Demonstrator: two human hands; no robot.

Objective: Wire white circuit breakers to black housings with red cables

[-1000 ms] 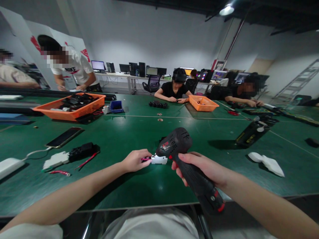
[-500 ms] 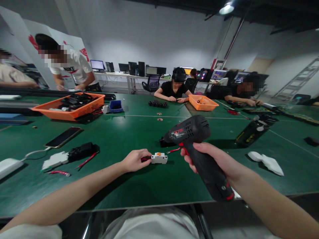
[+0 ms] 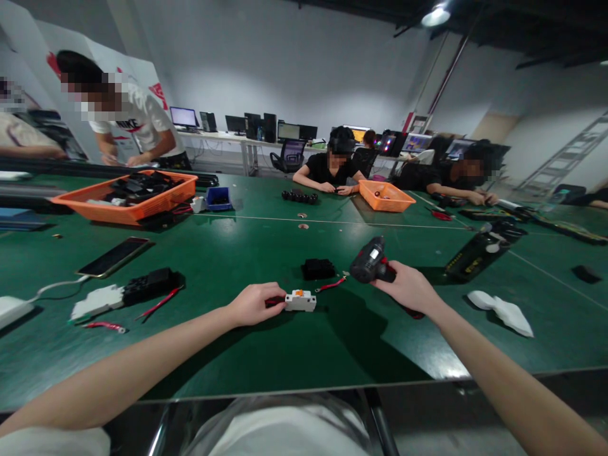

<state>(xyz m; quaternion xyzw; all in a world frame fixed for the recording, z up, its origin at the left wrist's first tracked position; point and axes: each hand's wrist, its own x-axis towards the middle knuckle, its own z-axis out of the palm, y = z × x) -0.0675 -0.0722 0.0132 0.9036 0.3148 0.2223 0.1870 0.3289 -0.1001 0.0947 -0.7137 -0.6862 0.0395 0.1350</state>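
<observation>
My left grip [image 3: 251, 305] closed on a dark lead [image 3: 275, 302] at the 9 o'clock end of one white breaker [image 3: 300, 302], 12 o'clock on the counter [image 3: 256, 247]; my right grip [image 3: 409, 289] around one power drill [image 3: 367, 264], 1 o'clock, clear of the breaker, a step that I judged called for steady control.

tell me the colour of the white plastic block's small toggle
Orange: the small plastic toggle, best seen in the head view.

I count one left grip [image 3: 255, 305] and one right grip [image 3: 406, 288], two in all, both mine. Before me I make out one drill [image 3: 369, 263], two white blocks [image 3: 301, 301] [image 3: 98, 301], two black connectors [image 3: 319, 269] [image 3: 148, 287] and three loose red wires [image 3: 331, 284] [image 3: 161, 301] [image 3: 105, 327]. Around them I find two orange baskets [image 3: 118, 215] [image 3: 388, 204], one blue bin [image 3: 218, 204], one phone [image 3: 114, 257], one white box [image 3: 15, 311] and one bottle [image 3: 477, 253]. How many parts [image 3: 142, 185] the fuller basket holds, I cannot tell.
</observation>
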